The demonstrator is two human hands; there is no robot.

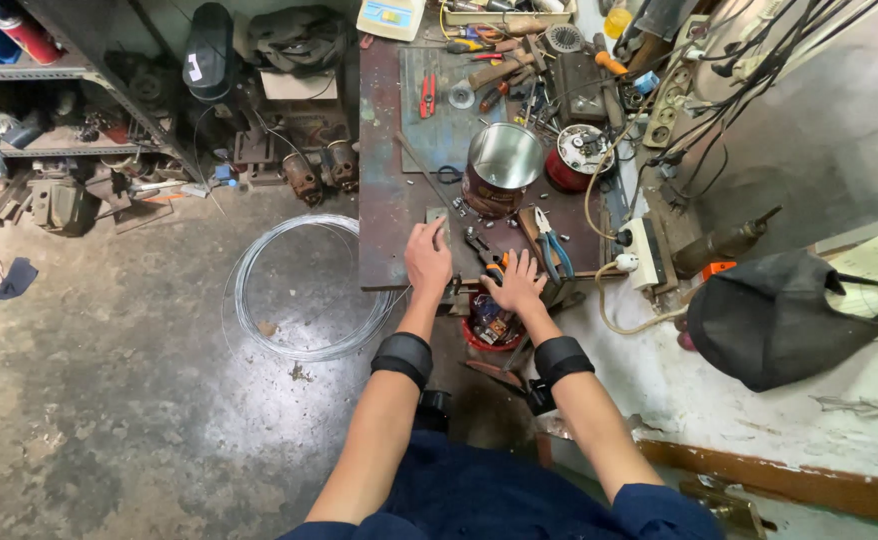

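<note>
My left hand (426,258) lies flat near the front edge of a dark metal workbench (384,215), fingers touching a small grey metal piece (438,217). My right hand (515,285) rests at the bench's front edge with fingers spread, just beside an orange-handled tool (493,262). Blue-handled pliers (551,245) lie right of that hand. A shiny steel pot (502,165) stands behind both hands, with small bolts scattered in front of it. Neither hand visibly grips anything.
A red motor part (577,160), red pliers (427,95) and several hand tools crowd the bench's back. A white power strip (645,250) with cables sits right. A wire coil (304,290) lies on the floor left. A black bag (779,315) rests right.
</note>
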